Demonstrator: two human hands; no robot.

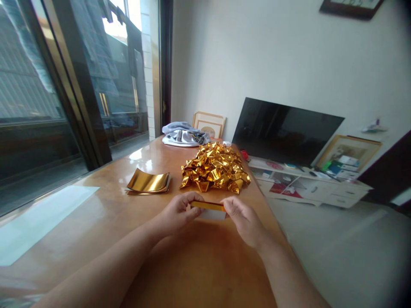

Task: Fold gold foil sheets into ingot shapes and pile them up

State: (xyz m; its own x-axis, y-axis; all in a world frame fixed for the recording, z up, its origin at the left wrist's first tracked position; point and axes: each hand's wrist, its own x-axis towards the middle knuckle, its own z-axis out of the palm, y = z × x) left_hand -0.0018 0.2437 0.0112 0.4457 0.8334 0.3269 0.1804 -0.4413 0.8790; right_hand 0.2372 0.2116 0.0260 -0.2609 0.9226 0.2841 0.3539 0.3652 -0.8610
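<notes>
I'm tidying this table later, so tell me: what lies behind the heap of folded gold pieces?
Behind the heap of folded gold pieces lies a bundle of grey-white cloth, with a framed picture leaning against the wall. Whatever lies under the heap is covered.

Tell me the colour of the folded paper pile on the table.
Shiny metallic gold; the folded paper pile shows best in the head view.

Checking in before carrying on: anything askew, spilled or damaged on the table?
Nothing stands out. Both hands, left hand and right hand, hold a gold sheet; the flat sheet stack and folded gold pile sit tidy.
</notes>
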